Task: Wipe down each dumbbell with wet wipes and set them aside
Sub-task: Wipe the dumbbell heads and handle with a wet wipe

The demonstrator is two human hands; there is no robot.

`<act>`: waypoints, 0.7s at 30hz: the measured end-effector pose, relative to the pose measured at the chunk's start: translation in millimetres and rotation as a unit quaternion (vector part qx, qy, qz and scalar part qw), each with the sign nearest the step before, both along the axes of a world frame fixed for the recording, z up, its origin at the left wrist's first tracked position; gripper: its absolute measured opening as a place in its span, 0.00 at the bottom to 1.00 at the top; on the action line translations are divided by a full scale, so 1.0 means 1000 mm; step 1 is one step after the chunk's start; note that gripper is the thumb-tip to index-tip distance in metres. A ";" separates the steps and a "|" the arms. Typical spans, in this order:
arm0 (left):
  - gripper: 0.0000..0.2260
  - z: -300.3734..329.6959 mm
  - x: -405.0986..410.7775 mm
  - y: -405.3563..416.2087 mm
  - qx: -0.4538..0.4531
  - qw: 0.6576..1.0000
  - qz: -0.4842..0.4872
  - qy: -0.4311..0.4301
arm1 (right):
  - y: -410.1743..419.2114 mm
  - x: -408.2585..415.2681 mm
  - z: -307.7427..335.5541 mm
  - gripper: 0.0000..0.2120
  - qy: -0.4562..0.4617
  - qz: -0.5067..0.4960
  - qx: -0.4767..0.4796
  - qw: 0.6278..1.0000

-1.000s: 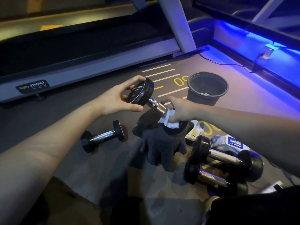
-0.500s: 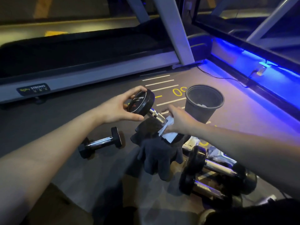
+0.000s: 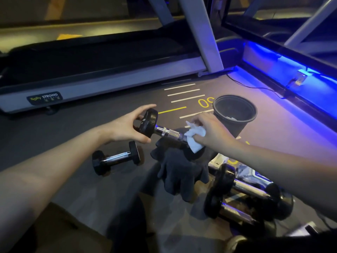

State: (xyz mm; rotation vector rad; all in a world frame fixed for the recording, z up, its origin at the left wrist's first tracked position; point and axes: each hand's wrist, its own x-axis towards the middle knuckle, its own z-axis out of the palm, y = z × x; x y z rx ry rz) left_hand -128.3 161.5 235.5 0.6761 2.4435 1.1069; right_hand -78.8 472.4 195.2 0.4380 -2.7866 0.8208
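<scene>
The scene is dim, lit mostly by a blue light strip (image 3: pixel 291 65) along the right that casts a blue-violet wash over the floor (image 3: pixel 273 128) nearby, while the left side sits in dull warm grey. Soft shadows pool under the forearms, small highlights glint on the chrome dumbbell bar (image 3: pixel 168 132), and straight lines bow toward the edges.

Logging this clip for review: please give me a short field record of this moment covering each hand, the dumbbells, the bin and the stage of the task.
left hand: grips one head of the held dumbbell
right hand: holds a white wipe against the far end of the handle
small dumbbell: lies on the floor, left of the dark cloth
large dumbbells: two, lower right
black bin: upright, white scrap inside
stage: wiping under way
</scene>
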 end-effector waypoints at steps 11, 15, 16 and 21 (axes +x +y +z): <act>0.44 -0.006 -0.010 0.000 0.029 0.999 0.017 -0.032 | 0.013 0.012 0.004 0.19 -0.185 -0.089 -0.187 0.961; 0.44 -0.011 -0.011 -0.004 0.040 0.997 0.024 -0.057 | 0.002 0.022 -0.003 0.32 -0.264 -0.099 -0.224 0.933; 0.44 -0.012 -0.011 -0.005 0.042 0.997 0.027 -0.064 | -0.002 0.024 -0.005 0.34 -0.271 -0.105 -0.239 0.927; 0.43 -0.018 -0.007 -0.008 0.042 0.995 0.040 -0.075 | -0.017 0.029 -0.006 0.38 -0.344 -0.105 -0.351 0.865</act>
